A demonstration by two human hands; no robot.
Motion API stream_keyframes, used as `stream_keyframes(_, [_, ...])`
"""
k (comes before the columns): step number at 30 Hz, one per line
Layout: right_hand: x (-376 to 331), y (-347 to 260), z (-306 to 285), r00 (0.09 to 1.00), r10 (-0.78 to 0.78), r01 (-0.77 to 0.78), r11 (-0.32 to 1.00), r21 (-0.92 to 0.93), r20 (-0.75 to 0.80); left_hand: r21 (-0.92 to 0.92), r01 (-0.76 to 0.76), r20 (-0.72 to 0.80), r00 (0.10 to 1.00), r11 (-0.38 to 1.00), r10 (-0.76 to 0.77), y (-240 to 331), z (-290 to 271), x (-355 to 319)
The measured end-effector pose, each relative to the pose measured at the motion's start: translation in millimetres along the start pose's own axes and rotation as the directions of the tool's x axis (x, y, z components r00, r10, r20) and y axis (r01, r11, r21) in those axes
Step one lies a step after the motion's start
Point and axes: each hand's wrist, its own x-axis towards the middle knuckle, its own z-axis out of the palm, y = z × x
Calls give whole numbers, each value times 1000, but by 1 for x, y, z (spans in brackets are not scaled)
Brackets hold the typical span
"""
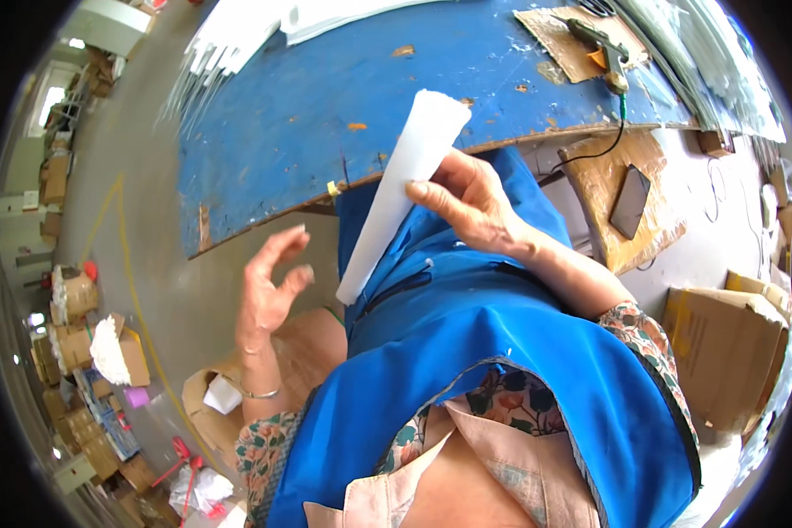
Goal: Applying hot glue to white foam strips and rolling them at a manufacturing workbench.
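while left hand (268, 286) hovers spread, right hand (466, 204) grips white tube (402, 188).

Right hand (471, 207) gripping white strip (400, 189), left hand (268, 290) spread

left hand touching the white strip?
No. The left hand hangs open beside the white strip with a clear gap between them; only the right hand grips it, near its upper half.
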Motion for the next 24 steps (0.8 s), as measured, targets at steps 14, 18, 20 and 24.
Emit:
stream_keyframes(14, [-21,-16,10,918,-220,381,716,-585,330,-454,-431,83,851,780,518,91,73,52])
stream_keyframes(18, [-26,-15,-2,945,-35,252,711,-656,325,-517,-346,24,908,783,418,80,78,40])
stream_keyframes(20, [-30,-24,-10,943,29,237,636,-734,330,-536,-353,6,907,767,422,76,81,39])
stream_keyframes(24, [-39,-50,-19,986,-133,168,758,-630,103,-691,-317,66,868,650,492,73,83,47])
